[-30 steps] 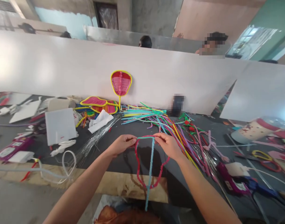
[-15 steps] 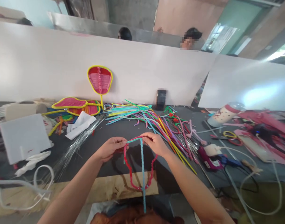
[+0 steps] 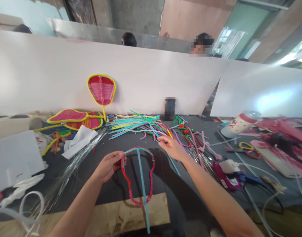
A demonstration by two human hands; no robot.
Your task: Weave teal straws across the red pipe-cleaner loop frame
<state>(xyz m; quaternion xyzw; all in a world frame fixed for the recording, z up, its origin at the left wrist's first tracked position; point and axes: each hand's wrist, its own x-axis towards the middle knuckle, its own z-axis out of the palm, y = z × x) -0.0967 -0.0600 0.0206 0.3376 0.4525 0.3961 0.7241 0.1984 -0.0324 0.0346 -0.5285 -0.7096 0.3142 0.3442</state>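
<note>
Dark tabletop, left hand partly behind frame

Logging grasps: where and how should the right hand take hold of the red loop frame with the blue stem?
Probably the loop frame by its upper right rim, pinched lightly from the right: the rim is thin and uncovered there, the left hand holds the upper left, and the right hand is on that side.

The dark worktop bears coloured fuzzy stems at the far middle, thin silvery wires to the left, and scissors and a patterned tumbler to the right.
</note>
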